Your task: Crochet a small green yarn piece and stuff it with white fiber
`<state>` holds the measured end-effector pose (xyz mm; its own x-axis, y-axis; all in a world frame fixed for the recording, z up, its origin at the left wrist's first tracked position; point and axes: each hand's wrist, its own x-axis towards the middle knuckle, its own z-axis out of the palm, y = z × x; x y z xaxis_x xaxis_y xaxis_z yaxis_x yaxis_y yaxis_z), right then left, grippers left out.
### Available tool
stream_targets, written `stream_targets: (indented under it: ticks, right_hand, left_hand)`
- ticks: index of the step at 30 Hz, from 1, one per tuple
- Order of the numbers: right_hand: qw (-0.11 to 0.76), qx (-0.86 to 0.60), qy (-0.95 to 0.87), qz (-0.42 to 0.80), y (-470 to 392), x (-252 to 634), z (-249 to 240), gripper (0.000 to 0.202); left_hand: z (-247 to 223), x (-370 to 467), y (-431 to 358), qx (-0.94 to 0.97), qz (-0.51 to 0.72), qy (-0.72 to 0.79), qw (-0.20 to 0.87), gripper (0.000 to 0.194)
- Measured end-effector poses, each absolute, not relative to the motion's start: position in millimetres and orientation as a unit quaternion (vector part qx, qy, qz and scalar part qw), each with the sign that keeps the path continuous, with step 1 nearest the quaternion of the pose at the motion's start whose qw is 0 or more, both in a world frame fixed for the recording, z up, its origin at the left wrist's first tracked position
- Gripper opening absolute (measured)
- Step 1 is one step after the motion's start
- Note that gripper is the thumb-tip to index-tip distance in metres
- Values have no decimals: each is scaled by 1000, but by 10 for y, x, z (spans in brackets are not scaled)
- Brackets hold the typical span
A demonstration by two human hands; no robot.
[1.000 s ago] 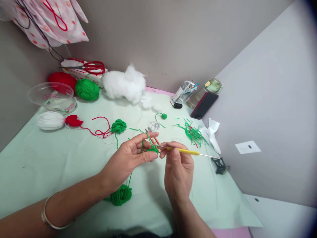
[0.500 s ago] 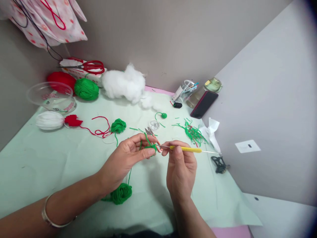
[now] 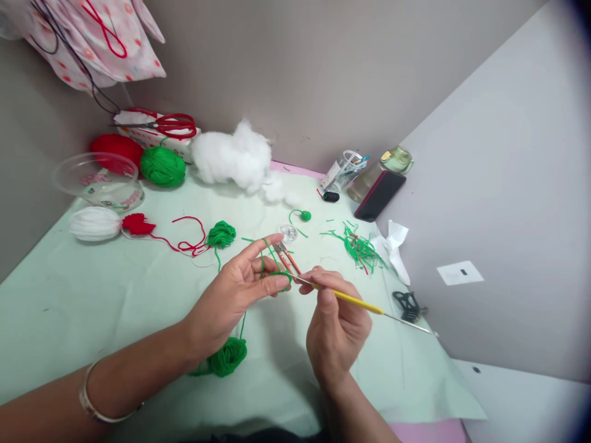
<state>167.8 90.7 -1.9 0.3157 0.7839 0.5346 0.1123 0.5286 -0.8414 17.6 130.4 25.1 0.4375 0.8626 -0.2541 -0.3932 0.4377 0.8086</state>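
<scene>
Between thumb and fingers, my left hand (image 3: 231,295) pinches a small green crochet piece (image 3: 281,280). Green yarn runs up over its raised index finger, and a strand hangs down to a green yarn bundle (image 3: 228,357) on the cloth. My right hand (image 3: 339,326) is closed round the yellow handle of a crochet hook (image 3: 355,299). The hook's thin metal tip meets the green piece at my left fingertips; its other end points right and slightly down. Small orange-handled scissors (image 3: 286,257) lie just behind my fingers, partly hidden.
White stuffing (image 3: 233,159), a green yarn ball (image 3: 162,166), a clear plastic tub (image 3: 99,184) and red scissors (image 3: 175,125) are at the back left. Green yarn scraps (image 3: 360,249), a phone (image 3: 381,195), a cup of tools (image 3: 344,172) and a black clip (image 3: 409,306) lie right.
My left index finger has lifted and stretched out, raising the yarn. My right hand has tilted the crochet hook, its far end swinging down and right.
</scene>
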Motion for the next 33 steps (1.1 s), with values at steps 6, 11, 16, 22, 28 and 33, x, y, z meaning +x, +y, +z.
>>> stream_targets:
  ticks: [6,11,16,22,28,33]
  right_hand:
    - [694,-430,-526,238,899,1698,2,15]
    - [690,-452,-526,206,893,1697,11,15]
    - [656,-455,-566,207,888,1699,-7,20]
    - [657,-444,-562,235,891,1717,-35,20]
    - [675,-462,-463,342,934,1782,-26,16]
    - [680,-433,-439,395,974,1804,69,22]
  left_hand:
    - [255,168,1306,349,404,339,775,55]
    - [237,181,1297,383,413,331,758,15]
    - [256,184,1277,362,380,333,784,51]
    - [275,175,1287,368,347,347,790,82]
    - [272,157,1279,390,366,355,767,62]
    - [316,153,1255,397,378,349,760,54]
